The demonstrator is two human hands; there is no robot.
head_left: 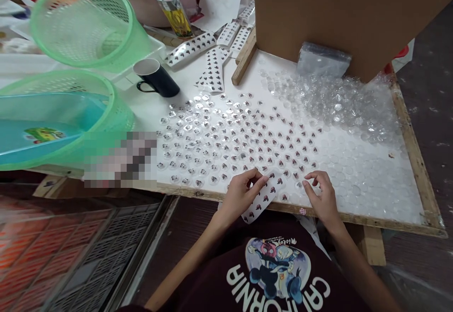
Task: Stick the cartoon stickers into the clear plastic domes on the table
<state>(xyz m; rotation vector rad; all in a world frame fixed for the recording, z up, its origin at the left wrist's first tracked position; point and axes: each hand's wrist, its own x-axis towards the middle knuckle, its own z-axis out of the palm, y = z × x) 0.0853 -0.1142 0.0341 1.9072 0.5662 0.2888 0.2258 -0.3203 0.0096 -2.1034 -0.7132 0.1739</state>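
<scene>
Maroon shirt (279,267), lettered "CALIFORNIA". Sticker sheet (264,199), over near edge of white, wood-edged bench (249,83), held by left hand's (243,191) fingers; right hand's (322,198) narrowly parted. Clear discs (354,161), brown carton (339,14), dark floor (433,156).

On the table (143,110), the mug (163,81) stands right of the baskets (138,43), before the tub (145,6); discs (356,190) lie before the box (347,10).

Left of the dark mug (161,80), a patch (120,160) at the desk's (193,190) near edge is pixelated past reading, the blue tub (49,118) runs off the picture's left side, and below, the orange crates (38,241) blur.
</scene>
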